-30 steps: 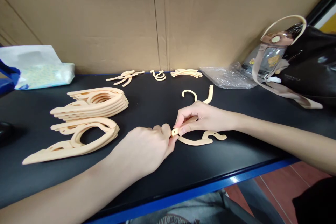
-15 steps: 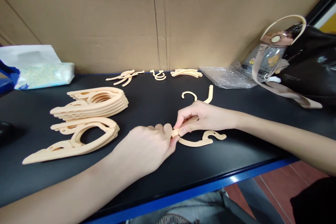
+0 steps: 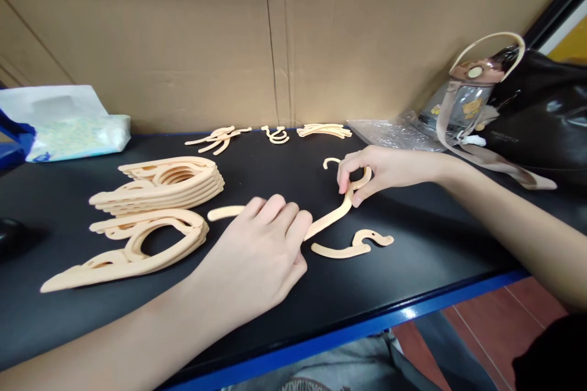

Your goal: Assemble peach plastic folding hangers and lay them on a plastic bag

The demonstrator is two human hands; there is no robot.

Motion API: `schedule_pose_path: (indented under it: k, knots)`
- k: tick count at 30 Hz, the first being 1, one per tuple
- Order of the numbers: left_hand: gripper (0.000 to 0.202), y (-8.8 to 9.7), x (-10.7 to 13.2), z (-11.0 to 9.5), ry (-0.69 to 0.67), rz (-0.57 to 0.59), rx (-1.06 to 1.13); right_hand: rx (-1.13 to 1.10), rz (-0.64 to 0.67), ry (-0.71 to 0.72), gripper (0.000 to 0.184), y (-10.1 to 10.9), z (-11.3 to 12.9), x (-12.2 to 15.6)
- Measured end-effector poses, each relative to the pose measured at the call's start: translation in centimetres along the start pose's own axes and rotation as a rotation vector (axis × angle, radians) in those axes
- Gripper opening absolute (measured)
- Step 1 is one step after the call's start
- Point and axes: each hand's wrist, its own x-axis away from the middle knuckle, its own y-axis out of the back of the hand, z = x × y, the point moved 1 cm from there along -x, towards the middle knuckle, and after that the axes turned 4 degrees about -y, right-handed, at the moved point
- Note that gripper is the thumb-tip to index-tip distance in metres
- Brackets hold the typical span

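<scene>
On one bench, two stacks of hangers are counted, each nested too closely to be numbered. Three piles of parts, one loose part and one hook are seen. One left hand and one right hand are shown; their held parts cannot be counted. One bottle, one tissue pack, one plastic bag and one black bag are counted.
</scene>
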Motion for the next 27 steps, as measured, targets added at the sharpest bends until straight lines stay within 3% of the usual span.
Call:
schedule_pose_path:
  k: [5, 9, 17, 23, 27]
  knots:
    - [0.035, -1.3, 0.4, 0.1, 0.028, -0.069, 0.026, -0.019, 0.027, -0.022, 0.028, 0.3, -0.5, 0.0]
    - [0.044, -2.0, 0.8, 0.6, 0.175, 0.026, 0.213, 0.013, -0.046, -0.044, 0.026, 0.1, -0.6, -0.1]
    - [0.028, -1.8, 0.6, 0.7, 0.434, 0.024, 0.612, 0.077, -0.166, -0.029, 0.029, -1.0, 0.3, -0.6]
    - [0.032, -1.8, 0.6, 0.5, 0.322, 0.056, 0.572, 0.048, -0.227, 0.004, 0.029, -2.0, 1.1, -0.9]
    - [0.042, -1.7, 0.5, 0.8, 0.243, 0.124, 0.428, 0.219, -0.327, -0.02, 0.036, -2.1, 1.0, -0.9]
